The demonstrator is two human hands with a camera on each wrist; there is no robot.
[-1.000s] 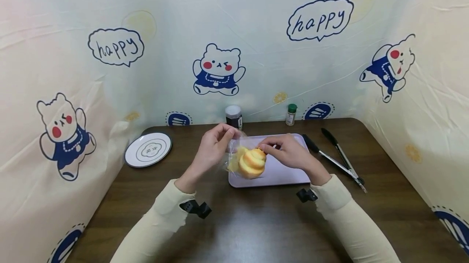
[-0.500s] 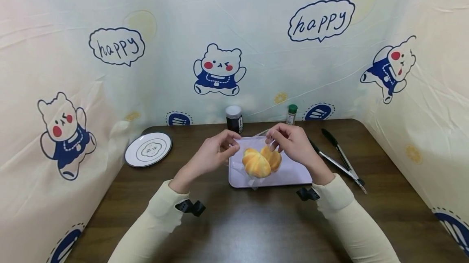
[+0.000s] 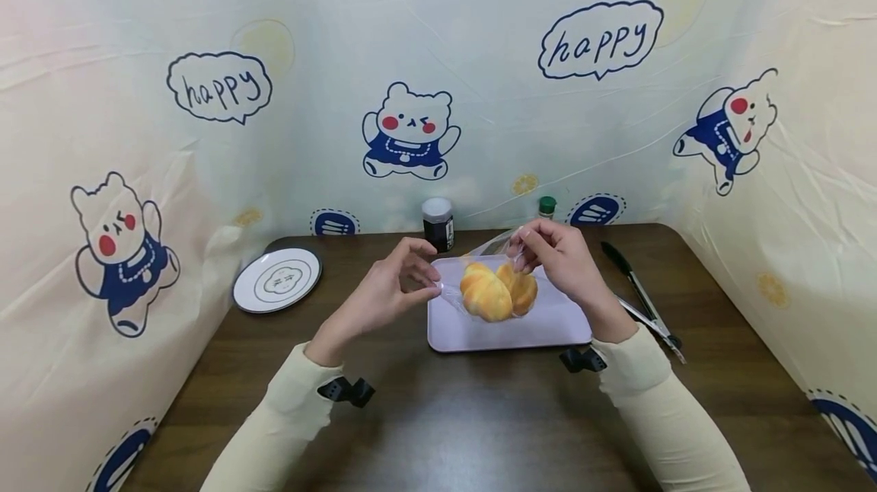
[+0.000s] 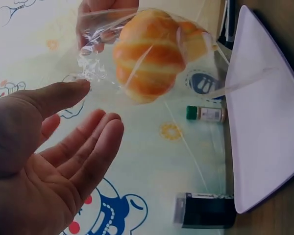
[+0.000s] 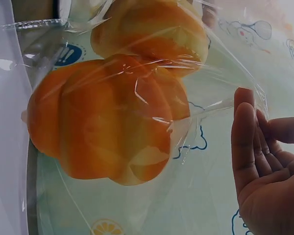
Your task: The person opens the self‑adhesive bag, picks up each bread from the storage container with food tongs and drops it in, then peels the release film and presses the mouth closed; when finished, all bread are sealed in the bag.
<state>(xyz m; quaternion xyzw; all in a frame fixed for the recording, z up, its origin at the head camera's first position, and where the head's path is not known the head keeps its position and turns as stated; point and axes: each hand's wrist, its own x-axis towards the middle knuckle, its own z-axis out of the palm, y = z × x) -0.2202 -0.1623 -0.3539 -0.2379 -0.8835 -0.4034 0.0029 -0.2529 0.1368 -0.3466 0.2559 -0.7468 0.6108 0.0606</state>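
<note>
A clear plastic bag [image 4: 95, 66] holds two golden, ridged bread rolls, a nearer roll [image 3: 485, 294] and a second roll [image 3: 523, 294] behind it. My right hand [image 3: 565, 260] pinches the bag's upper edge between thumb and fingertips. From there the bag hangs over the lilac tray [image 3: 507, 337], and the rolls overlap the tray in the head view. To the left, my left hand [image 3: 380, 294] is spread with thumb and fingers apart, its fingertips close to the bag's left side. No object shows between those fingers in the left wrist view.
A white plate [image 3: 277, 280] with a drawn face lies at the left. Behind the tray stand a dark jar [image 3: 438, 225] with a pale lid and a green-capped spice bottle [image 4: 206, 113]. Tongs [image 3: 644, 294] lie right of the tray. A printed cloth [image 3: 308, 164] surrounds the table.
The right hand has moved slightly right and now holds the bag's edge. The left hand has let go of the bag and drawn left. Both rolls now show side by side.
</note>
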